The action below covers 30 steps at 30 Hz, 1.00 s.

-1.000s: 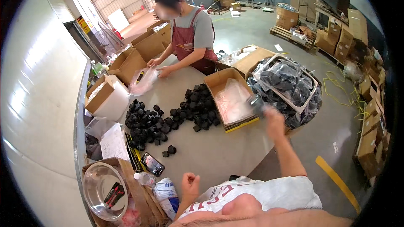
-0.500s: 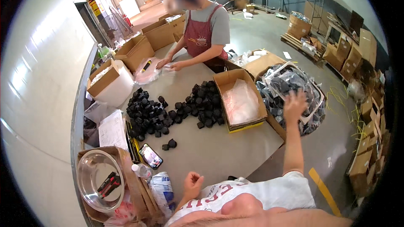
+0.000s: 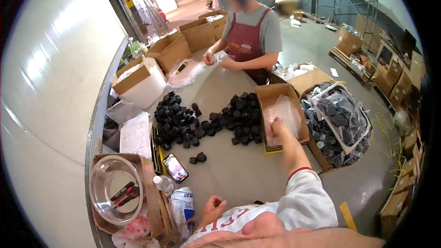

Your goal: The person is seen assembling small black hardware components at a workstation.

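My right hand [image 3: 278,127] reaches into an open cardboard box [image 3: 301,93] holding a stack of clear plastic bags [image 3: 290,110]. Its fingers are closed at the bags' near left side, seemingly pinching one. My left hand [image 3: 213,207] stays low at the near table edge, in front of my shirt. Its fingers are curled, and whatever may be inside them is too small to make out. Black rounded plastic parts [image 3: 177,119] lie in a heap mid-table, with a second heap [image 3: 243,117] against the box. Two loose black parts [image 3: 198,158] sit nearer me.
Bagged black parts fill a large carton [image 3: 317,149] with a white frame [image 3: 351,147] on top. Along the left are a phone [image 3: 175,168], a plastic bottle [image 3: 164,183], papers [image 3: 136,138] and a metal bowl [image 3: 98,179]. Opposite, a co-worker [image 3: 250,36] handles a clear bag.
My right hand has moved left from the carton of bagged parts into the box of plastic bags. The co-worker has raised both hands with a clear bag. The whole view has shifted.
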Each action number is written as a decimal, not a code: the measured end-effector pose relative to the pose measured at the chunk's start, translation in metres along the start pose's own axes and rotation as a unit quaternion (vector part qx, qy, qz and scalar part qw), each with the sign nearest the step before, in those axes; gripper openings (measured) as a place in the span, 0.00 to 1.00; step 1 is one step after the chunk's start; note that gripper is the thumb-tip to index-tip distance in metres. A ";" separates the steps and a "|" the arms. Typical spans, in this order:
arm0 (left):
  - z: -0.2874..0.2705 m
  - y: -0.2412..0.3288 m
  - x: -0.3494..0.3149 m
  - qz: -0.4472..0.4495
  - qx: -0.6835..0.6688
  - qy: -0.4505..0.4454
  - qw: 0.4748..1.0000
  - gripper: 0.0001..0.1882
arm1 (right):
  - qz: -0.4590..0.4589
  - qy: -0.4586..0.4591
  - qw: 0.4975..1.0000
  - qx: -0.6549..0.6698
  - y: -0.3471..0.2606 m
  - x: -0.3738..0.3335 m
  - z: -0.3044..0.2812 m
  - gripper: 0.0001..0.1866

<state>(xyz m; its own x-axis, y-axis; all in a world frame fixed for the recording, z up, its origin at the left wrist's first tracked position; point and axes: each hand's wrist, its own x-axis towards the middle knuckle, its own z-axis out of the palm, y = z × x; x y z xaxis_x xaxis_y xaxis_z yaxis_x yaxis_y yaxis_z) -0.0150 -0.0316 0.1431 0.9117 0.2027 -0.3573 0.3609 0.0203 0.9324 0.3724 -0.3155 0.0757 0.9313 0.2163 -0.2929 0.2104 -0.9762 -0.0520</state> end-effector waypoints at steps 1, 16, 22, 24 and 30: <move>-0.003 -0.002 -0.004 -0.001 -0.002 0.011 1.000 0.09 | -0.006 0.028 0.998 -0.050 -0.001 0.004 0.001 0.22; 0.034 0.021 0.020 0.033 0.086 -0.138 0.986 0.16 | -0.279 0.303 0.853 0.321 -0.109 -0.202 -0.008 0.07; 0.029 0.001 0.011 -0.083 -0.181 -0.087 0.976 0.16 | -0.391 0.161 0.808 0.410 -0.163 -0.265 0.015 0.09; 0.023 0.000 0.008 -0.107 -0.183 -0.062 0.975 0.15 | -0.433 0.153 0.803 0.379 -0.164 -0.260 0.012 0.08; 0.012 -0.011 0.004 -0.097 -0.279 -0.026 0.955 0.12 | -0.511 0.133 0.775 0.347 -0.176 -0.260 0.005 0.07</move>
<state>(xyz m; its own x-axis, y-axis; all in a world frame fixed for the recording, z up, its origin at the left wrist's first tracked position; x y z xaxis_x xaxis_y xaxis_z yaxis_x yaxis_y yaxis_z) -0.0126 -0.0432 0.1305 0.8523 0.0936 -0.5146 0.3758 0.5746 0.7271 0.0924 -0.2003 0.1565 0.4307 0.7863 0.4430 0.7551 -0.0450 -0.6541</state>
